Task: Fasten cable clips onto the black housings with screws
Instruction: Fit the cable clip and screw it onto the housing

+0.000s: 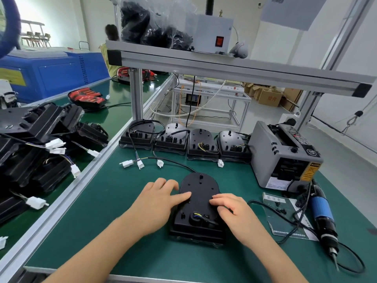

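A black housing [199, 193] lies flat on the green mat in front of me, its cable running off to the upper left. My left hand [159, 201] rests on its left edge, fingers spread, forefinger touching the top face. My right hand [228, 207] presses down on the right side of the same housing with curled fingers; whether anything small is under the fingertips is hidden. A row of several more black housings [183, 142] stands along the back of the mat. Small black clips and screws [280, 210] lie on a plastic sheet at the right.
A blue electric screwdriver [324, 215] lies at the right edge with its cord looping forward. A grey tape dispenser [285, 154] stands behind it. White connectors [140, 163] lie behind the housing. A pile of black housings [40, 144] fills the left bench. An aluminium frame [224, 66] runs overhead.
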A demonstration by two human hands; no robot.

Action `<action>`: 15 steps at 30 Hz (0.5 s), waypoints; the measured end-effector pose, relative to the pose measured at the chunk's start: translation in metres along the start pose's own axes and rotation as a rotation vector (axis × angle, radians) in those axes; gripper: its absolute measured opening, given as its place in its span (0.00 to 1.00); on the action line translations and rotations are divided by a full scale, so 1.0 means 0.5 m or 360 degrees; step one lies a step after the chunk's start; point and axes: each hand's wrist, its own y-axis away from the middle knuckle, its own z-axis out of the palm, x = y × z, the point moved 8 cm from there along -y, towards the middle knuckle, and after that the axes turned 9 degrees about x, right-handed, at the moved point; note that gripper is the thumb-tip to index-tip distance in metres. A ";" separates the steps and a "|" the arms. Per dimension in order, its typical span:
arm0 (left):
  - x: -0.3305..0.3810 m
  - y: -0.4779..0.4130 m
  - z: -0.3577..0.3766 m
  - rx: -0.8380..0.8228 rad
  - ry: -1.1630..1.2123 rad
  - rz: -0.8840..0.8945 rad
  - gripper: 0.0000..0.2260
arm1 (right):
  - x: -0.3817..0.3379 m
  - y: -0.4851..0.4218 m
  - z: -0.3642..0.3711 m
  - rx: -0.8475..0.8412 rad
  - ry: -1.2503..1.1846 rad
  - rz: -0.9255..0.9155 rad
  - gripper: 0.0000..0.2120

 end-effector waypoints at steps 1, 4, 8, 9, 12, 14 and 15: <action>-0.026 -0.011 0.008 -0.0033 0.0142 -0.0103 0.32 | 0.005 0.000 -0.006 0.0009 -0.0021 0.0018 0.15; -0.135 -0.056 0.020 0.0049 0.0191 -0.0513 0.23 | 0.018 0.004 -0.022 0.0050 0.0020 0.0056 0.13; -0.241 -0.104 0.035 0.0119 -0.0127 -0.0774 0.14 | 0.028 0.021 -0.047 0.0121 0.0190 0.0099 0.09; -0.256 -0.115 0.042 0.0088 -0.0194 -0.0788 0.13 | 0.031 0.027 -0.053 0.0117 0.0235 0.0125 0.09; -0.275 -0.146 0.060 -0.0027 -0.0367 -0.0742 0.10 | 0.047 0.045 -0.063 -0.0017 0.0373 0.0283 0.07; -0.273 -0.158 0.065 -0.0055 -0.0462 -0.0686 0.09 | 0.056 0.057 -0.059 -0.0120 0.0392 0.0380 0.03; -0.269 -0.162 0.062 -0.0044 -0.0514 -0.0661 0.09 | 0.057 0.060 -0.056 -0.0149 0.0375 0.0407 0.03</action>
